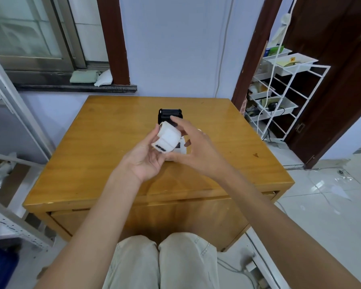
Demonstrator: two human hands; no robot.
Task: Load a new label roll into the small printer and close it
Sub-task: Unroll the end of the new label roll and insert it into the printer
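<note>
A white label roll point(168, 137) is held above the middle of the wooden table point(92, 155). My left hand point(148, 155) cups it from below and the left, thumb on its upper end. My right hand point(193, 149) reaches in from the right, fingers spread and touching the roll's right side. Behind the hands stands the small printer: its black open lid point(170, 114) is upright, and a strip of its white body point(182, 148) shows between my hands. The printer's inside is hidden by the roll and fingers.
A white wire rack point(279, 97) with trays stands at the right by a dark door. A metal shelf frame point(6, 105) runs along the left. A window sill point(71, 86) lies behind the table. My knees are under the table's near edge.
</note>
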